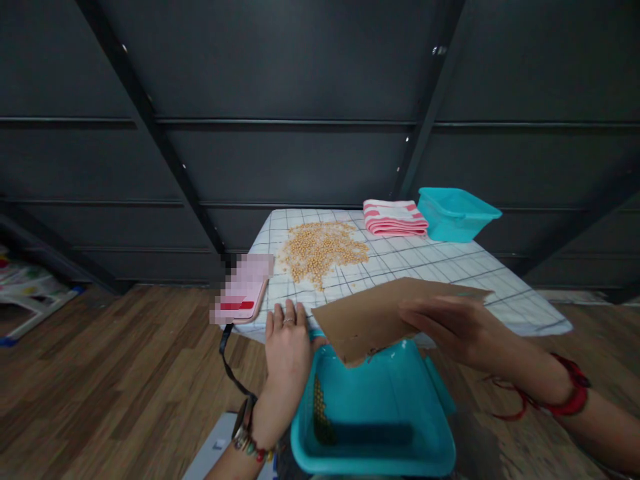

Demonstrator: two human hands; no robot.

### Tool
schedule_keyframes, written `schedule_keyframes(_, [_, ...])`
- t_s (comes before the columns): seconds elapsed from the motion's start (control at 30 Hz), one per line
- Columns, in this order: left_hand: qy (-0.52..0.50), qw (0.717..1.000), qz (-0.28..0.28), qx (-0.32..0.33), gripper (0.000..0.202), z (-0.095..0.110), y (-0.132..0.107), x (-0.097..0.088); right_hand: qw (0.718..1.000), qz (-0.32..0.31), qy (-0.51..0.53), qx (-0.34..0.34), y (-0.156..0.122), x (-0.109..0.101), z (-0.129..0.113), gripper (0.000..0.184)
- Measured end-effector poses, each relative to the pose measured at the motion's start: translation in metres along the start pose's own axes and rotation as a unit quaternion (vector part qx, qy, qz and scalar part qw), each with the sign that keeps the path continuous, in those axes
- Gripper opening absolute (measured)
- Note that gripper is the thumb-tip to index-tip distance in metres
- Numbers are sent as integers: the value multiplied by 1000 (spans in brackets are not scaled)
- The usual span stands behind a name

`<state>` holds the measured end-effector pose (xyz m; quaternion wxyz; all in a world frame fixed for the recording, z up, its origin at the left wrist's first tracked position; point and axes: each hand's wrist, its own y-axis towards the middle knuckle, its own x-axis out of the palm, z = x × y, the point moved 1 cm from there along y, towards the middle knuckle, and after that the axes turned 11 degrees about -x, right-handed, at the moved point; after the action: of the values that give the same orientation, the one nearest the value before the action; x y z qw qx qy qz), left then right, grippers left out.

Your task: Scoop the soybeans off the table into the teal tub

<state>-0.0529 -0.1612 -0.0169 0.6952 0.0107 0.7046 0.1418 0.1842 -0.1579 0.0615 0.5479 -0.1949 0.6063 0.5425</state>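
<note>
Soybeans (320, 250), mixed with finer pale grains, lie in a spread heap on the checked tablecloth (425, 267). My left hand (287, 347) rests at the table's front edge, fingers stretched out on the cloth and thumb beside the rim of a teal plastic basin (373, 400). Some beans are gathered along the basin's left side. My right hand (450, 327) grips a piece of brown cardboard (370, 320), tilted above the basin's far rim. The cardboard covers part of that rim.
A pink phone (245, 287), partly blurred out, lies at the table's left edge with a black strap hanging down. A folded pink-and-white towel (395, 219) and a smaller turquoise basin (456, 217) stand at the back right. Behind rises a dark panelled wall (300, 160).
</note>
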Motion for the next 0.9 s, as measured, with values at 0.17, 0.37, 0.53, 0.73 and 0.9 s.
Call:
schedule_keyframes(0.17, [9, 1000, 24, 14, 50, -1, 0, 2, 989, 32, -83, -120, -23, -7, -4, 30])
schedule_keyframes(0.37, [16, 999, 37, 5, 51, 1, 0, 2, 997, 31, -57, -47, -24, -5, 1, 31])
schedule_keyframes(0.53, [10, 1000, 10, 0, 52, 1, 1, 1, 999, 33, 29, 27, 2, 1, 5, 34])
schedule_keyframes(0.73, [7, 1000, 17, 3, 50, 0, 1, 1, 985, 31, -122, -119, -3, -7, -3, 34])
schedule_keyframes(0.9, [15, 1000, 14, 10, 53, -1, 1, 0, 979, 10, -149, -142, -16, -20, -11, 35])
